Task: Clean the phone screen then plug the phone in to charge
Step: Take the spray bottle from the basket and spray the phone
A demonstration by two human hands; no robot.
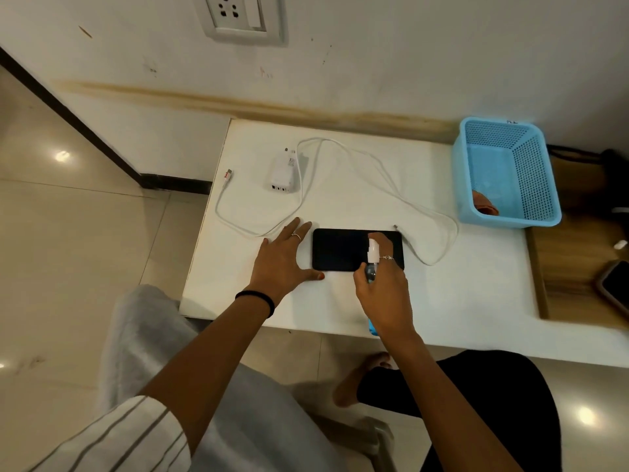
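Note:
A black phone (340, 248) lies flat, screen up, near the front of the white table (459, 294). My left hand (284, 260) rests flat on the table with fingers spread, touching the phone's left edge. My right hand (383, 291) grips a small blue spray bottle (371, 264) with a white nozzle, held over the phone's right half with a finger on the nozzle top. A white charger adapter (282, 172) lies at the back left. Its white cable (425, 212) loops across the table, with one plug (227, 174) at the left and the other end (396, 227) by the phone.
A light blue plastic basket (541, 172) stands at the table's back right with an orange cloth (485, 204) inside. A wall socket (238, 15) sits above the table. A wooden surface (571, 267) with a dark device (614, 287) adjoins on the right.

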